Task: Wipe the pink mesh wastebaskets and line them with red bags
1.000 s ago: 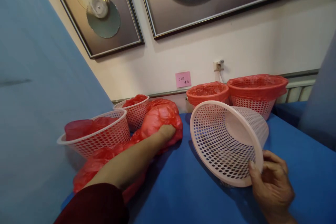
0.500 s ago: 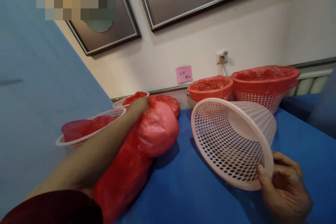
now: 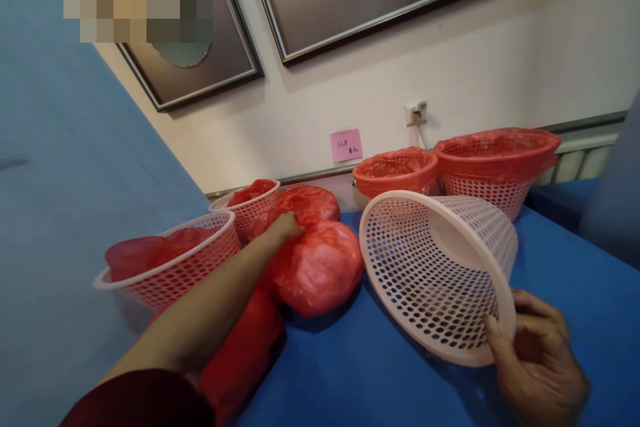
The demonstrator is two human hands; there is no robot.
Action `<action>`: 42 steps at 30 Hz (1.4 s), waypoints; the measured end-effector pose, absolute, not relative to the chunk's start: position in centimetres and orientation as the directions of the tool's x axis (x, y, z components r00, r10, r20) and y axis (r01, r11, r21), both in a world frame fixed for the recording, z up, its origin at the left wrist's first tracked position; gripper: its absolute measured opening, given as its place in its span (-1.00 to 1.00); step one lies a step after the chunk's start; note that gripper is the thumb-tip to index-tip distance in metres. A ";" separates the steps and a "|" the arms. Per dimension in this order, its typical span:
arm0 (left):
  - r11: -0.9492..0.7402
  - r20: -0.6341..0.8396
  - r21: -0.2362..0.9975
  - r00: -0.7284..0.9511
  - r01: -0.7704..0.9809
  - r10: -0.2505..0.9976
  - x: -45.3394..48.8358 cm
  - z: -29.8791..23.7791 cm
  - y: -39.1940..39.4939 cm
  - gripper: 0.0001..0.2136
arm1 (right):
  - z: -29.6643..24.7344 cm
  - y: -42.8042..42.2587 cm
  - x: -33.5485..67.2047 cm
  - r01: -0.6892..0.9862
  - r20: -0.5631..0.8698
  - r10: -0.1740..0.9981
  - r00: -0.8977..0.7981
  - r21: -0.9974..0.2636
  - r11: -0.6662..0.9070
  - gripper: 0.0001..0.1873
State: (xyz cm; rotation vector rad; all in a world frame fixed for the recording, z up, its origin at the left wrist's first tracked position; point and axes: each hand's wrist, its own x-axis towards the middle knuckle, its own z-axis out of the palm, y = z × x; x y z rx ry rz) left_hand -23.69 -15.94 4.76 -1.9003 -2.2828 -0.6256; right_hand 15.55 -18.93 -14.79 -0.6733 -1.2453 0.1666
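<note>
My right hand is closed on the rim of a white perforated plastic basket. The basket lies tipped on its side, its mouth turned toward me and to the left; nothing is inside. Stretched out to the left, my left hand is closed on the gathered top of a filled red plastic bag, its fingers partly hidden by the film. The bag's round bulge sits on the blue table just left of the basket's rim. Another red bag lies under my left forearm, and one more is behind my hand.
Two baskets with red liners, a small one and a larger one, stand at the back right. Two white baskets holding red bags, a near one and a far one, stand left. A blue partition borders the left side.
My left hand has moved slightly right and down, and the red bag's bulge has shifted right, closer to the basket. My right hand keeps its hold on the rim.
</note>
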 end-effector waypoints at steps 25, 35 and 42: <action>-0.111 0.119 -0.143 0.129 0.983 0.985 -13.8 -2.4 -16.9 -0.47 | -14.5 -19.2 14.6 0.302 0.821 0.384 0.423 -0.527 0.794 -0.86; 0.026 -0.019 0.954 0.028 -0.297 0.999 0.7 3.2 -19.8 -0.59 | -13.9 -22.1 11.8 0.360 0.976 0.217 0.007 -0.205 0.910 -0.84; -0.077 0.032 0.939 -0.138 -0.335 0.990 -1.3 3.7 -22.2 -0.73 | -16.8 -21.9 16.5 0.351 0.872 0.442 -0.212 -0.354 0.867 -0.76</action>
